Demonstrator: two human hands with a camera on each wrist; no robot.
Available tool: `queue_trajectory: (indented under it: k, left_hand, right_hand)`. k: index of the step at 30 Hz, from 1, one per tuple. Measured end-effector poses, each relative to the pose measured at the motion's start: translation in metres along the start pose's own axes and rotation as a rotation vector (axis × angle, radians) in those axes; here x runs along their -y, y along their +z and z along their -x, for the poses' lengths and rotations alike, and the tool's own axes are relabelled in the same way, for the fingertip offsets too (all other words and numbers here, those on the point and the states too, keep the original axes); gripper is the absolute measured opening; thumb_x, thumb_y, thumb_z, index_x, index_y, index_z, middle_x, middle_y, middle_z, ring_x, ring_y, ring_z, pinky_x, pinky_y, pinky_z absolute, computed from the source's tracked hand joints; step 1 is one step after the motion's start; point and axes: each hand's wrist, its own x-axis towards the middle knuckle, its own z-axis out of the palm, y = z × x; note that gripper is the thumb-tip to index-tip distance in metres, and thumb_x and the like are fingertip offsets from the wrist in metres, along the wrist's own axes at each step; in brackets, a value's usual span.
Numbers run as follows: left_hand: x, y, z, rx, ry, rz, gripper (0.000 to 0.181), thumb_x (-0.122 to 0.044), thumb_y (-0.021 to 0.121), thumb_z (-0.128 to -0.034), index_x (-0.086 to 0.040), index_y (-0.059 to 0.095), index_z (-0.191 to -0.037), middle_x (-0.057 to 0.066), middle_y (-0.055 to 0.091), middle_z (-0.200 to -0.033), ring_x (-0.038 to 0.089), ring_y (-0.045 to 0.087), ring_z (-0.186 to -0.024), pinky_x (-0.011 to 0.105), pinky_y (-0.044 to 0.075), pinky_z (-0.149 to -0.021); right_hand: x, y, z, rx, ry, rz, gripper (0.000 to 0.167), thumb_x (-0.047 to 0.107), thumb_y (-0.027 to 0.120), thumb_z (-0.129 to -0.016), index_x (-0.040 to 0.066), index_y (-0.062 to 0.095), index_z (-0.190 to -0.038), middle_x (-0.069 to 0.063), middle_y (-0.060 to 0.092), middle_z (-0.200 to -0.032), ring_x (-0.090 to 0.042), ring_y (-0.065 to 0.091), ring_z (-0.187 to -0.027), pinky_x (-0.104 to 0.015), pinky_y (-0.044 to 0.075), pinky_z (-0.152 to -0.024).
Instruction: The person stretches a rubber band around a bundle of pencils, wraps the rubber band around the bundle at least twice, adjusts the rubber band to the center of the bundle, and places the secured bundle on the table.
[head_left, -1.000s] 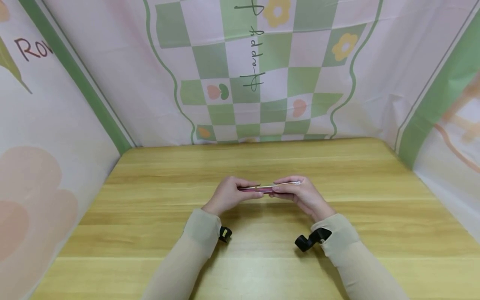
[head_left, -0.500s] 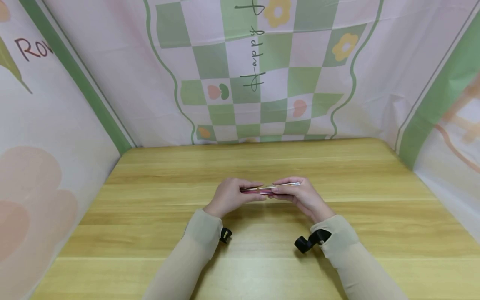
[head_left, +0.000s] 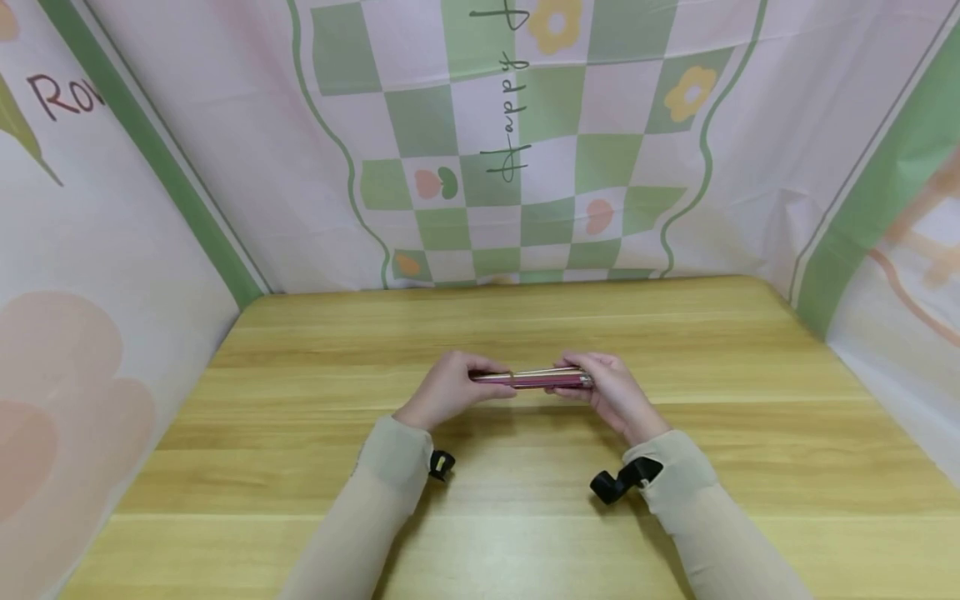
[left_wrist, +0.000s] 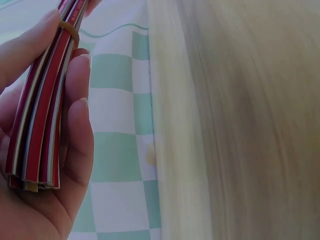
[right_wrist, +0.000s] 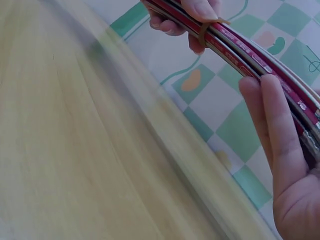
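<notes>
A bundle of several red and dark striped pencils (head_left: 536, 380) is held level above the table between both hands. A tan rubber band (right_wrist: 203, 34) circles the bundle near the left fingertips. My left hand (head_left: 454, 387) grips the left part, with thumb and fingers on opposite sides. In the left wrist view, the unsharpened-looking pencil ends (left_wrist: 34, 184) lie against that palm. My right hand (head_left: 606, 390) holds the other end, where silvery ferrules (right_wrist: 311, 142) show in the right wrist view. Two of its fingers (right_wrist: 280, 120) lie along the pencils' underside.
The wooden table (head_left: 517, 517) stretches beneath both arms. A cloth (head_left: 491, 108) with green and white checks hangs behind its far edge, with printed cloths at the left and right sides. Black wrist camera mounts (head_left: 626, 478) stick out from the sleeves.
The pencil that stuck out past the right hand now lies further in with the others. My left hand has shifted slightly left, and the right hand's fingers have moved toward the bundle's end.
</notes>
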Motion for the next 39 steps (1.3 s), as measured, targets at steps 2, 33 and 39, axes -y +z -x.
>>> queue_trajectory:
  k: [2, 33, 39]
  left_hand:
    - [0.000, -0.001, 0.000, -0.004, -0.006, 0.001, 0.035, -0.036, 0.082, -0.0811, -0.017, 0.077, -0.111, -0.004, 0.076, -0.099, 0.010, 0.065, -0.079, 0.028, 0.055, -0.072]
    - [-0.008, 0.021, -0.007, -0.086, 0.236, -0.448, 0.039, -0.045, 0.075, -0.0854, -0.021, 0.075, -0.116, -0.002, 0.078, -0.100, 0.000, 0.049, -0.055, 0.017, 0.037, -0.050]
    - [-0.005, 0.024, -0.007, -0.100, 0.311, -0.512, 0.037, -0.046, 0.071, -0.0881, -0.024, 0.075, -0.118, -0.005, 0.077, -0.104, 0.002, 0.063, -0.066, 0.019, 0.047, -0.058]
  right_hand:
    - [0.000, 0.002, 0.000, -0.036, -0.011, 0.019, 0.020, 0.020, 0.058, -0.101, 0.006, 0.069, -0.093, -0.007, 0.073, -0.089, -0.020, 0.075, -0.077, -0.023, 0.061, -0.074]
    - [-0.009, 0.020, -0.001, -0.143, -0.091, 0.039, 0.025, 0.021, 0.064, -0.098, 0.008, 0.071, -0.078, -0.003, 0.072, -0.080, -0.017, 0.074, -0.069, -0.026, 0.062, -0.069]
    - [-0.010, 0.020, -0.001, -0.146, -0.097, 0.042, 0.025, 0.021, 0.065, -0.097, 0.006, 0.072, -0.079, -0.003, 0.073, -0.079, -0.016, 0.074, -0.069, -0.026, 0.062, -0.069]
